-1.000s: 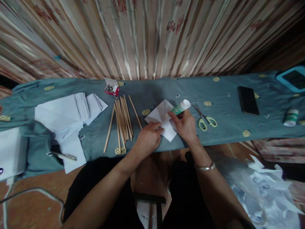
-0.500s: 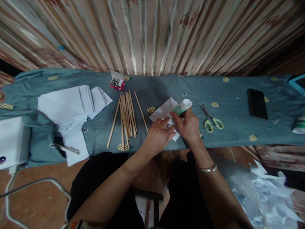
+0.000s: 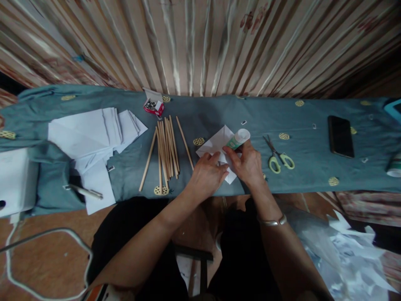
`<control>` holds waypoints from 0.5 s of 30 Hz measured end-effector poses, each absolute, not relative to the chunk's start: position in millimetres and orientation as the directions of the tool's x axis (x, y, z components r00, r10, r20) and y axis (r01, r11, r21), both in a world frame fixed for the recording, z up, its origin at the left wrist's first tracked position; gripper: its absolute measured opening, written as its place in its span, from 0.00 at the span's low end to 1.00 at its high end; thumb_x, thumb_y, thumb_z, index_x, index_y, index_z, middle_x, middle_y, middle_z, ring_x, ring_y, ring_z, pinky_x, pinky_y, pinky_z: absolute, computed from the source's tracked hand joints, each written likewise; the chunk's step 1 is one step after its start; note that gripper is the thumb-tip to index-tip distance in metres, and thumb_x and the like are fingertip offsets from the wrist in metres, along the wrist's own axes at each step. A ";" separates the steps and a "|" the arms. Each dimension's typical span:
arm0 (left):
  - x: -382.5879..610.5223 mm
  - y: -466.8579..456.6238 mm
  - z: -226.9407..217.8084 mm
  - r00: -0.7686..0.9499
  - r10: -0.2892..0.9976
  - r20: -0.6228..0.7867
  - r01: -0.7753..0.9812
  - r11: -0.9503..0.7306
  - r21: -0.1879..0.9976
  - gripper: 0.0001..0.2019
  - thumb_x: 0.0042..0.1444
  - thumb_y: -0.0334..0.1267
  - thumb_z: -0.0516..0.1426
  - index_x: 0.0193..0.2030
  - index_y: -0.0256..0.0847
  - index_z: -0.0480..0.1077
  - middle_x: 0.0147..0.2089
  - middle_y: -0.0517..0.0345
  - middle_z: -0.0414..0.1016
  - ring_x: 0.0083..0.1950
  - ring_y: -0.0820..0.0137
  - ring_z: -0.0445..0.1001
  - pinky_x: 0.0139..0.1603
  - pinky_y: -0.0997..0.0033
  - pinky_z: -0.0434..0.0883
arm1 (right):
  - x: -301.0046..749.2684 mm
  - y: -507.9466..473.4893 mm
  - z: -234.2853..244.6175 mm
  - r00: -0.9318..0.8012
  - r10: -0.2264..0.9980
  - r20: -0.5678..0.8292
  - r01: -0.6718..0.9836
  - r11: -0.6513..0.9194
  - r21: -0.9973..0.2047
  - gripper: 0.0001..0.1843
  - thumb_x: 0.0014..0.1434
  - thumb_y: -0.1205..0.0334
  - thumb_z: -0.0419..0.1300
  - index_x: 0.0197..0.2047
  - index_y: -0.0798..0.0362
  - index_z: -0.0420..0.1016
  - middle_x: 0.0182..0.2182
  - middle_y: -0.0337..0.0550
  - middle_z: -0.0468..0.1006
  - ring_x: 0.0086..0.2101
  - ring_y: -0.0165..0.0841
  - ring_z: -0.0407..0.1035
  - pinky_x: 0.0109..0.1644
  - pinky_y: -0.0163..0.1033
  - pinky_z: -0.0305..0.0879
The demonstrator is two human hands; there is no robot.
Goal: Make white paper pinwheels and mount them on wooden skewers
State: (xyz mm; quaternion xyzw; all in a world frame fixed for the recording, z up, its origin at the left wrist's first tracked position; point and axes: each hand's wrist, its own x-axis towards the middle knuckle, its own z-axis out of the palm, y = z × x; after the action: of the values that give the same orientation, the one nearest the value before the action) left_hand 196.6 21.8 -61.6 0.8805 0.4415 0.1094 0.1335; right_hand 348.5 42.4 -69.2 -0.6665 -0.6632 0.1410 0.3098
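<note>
1. Near the centre of the frame, the right hand [image 3: 249, 165] grips a green-and-white glue stick [image 3: 238, 139], fingers closed round its barrel, its white end tilted toward the upper right.
2. Just beside it, the left hand [image 3: 207, 176] lies over a folded white paper [image 3: 216, 143], fingers bent and touching it; whether they pinch a fold cannot be told.
3. That paper lies at the centre of the frame on a grey-green tablecloth [image 3: 300, 159], partly hidden by both hands.
4. Left of centre, thin wooden sticks [image 3: 169, 150] lie in a loose bunch, with an open red-and-white box [image 3: 154, 106] of small metal pieces above them.
5. Right of centre are scissors [image 3: 275, 156] with pale green handles, lying open; farther right is a black smartphone [image 3: 341, 136].
6. At the left, white paper sheets [image 3: 81, 131] are piled up, with a pen [image 3: 86, 192] near their lower edge.
7. At the lower right, a clear plastic bag [image 3: 313, 234] holds paper scraps [image 3: 357, 255].
</note>
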 end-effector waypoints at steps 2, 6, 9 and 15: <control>196.6 21.7 -61.1 0.587 0.806 0.069 0.748 -0.574 0.333 0.15 0.64 0.41 0.51 0.49 0.41 0.77 0.57 0.42 0.68 0.49 0.57 0.69 0.51 0.54 0.69 | 348.9 42.8 -69.4 0.080 0.972 0.220 0.793 0.072 -0.605 0.26 0.59 0.38 0.54 0.44 0.54 0.69 0.32 0.50 0.79 0.35 0.44 0.74 0.39 0.46 0.66; 196.8 21.8 -61.9 0.588 0.806 0.077 0.744 -0.575 0.339 0.15 0.64 0.41 0.51 0.49 0.40 0.77 0.54 0.42 0.69 0.48 0.58 0.69 0.50 0.54 0.69 | 349.2 43.4 -69.0 0.075 0.975 0.209 0.784 0.072 -0.617 0.26 0.58 0.38 0.54 0.44 0.54 0.69 0.31 0.49 0.79 0.35 0.44 0.73 0.39 0.46 0.66; 196.9 22.3 -62.6 0.585 0.806 0.083 0.744 -0.575 0.341 0.15 0.64 0.41 0.51 0.48 0.41 0.77 0.55 0.42 0.69 0.48 0.58 0.69 0.50 0.53 0.69 | 349.0 43.4 -68.5 0.055 0.979 0.197 0.785 0.080 -0.615 0.26 0.59 0.38 0.54 0.44 0.54 0.69 0.32 0.50 0.79 0.35 0.44 0.73 0.38 0.46 0.66; 197.2 23.6 -61.6 0.591 0.805 0.050 0.751 -0.573 0.328 0.17 0.65 0.41 0.49 0.49 0.40 0.77 0.54 0.43 0.69 0.48 0.57 0.69 0.51 0.54 0.69 | 348.6 43.1 -68.4 0.009 0.981 0.194 0.789 0.113 -0.604 0.23 0.61 0.40 0.53 0.43 0.53 0.69 0.33 0.49 0.78 0.35 0.43 0.72 0.38 0.44 0.65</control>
State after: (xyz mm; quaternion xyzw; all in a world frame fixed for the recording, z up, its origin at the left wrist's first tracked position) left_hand 197.2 23.6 -61.6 0.8814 0.4414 0.0971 0.1372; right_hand 348.6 43.1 -68.4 -0.6459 -0.6849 0.1627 0.2953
